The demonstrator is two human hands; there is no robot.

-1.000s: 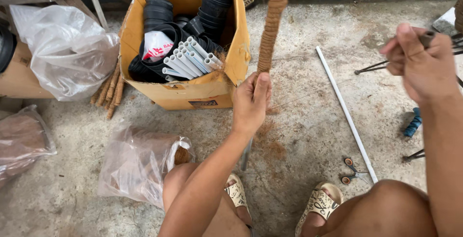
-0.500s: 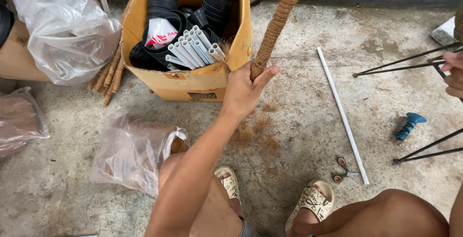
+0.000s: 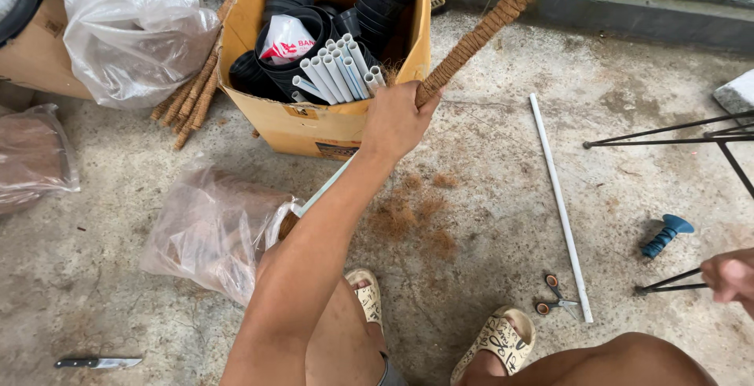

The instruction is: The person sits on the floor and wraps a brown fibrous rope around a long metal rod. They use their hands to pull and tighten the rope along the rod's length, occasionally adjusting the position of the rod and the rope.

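Left hand (image 3: 395,121) gripped coir-wrapped pole (image 3: 491,22) just beside cardboard box (image 3: 318,123) (pole tilted); right hand (image 3: 730,274) well apart from box.

Stained concrete floor (image 3: 503,221) (daylit), low kerb (image 3: 628,13) behind.
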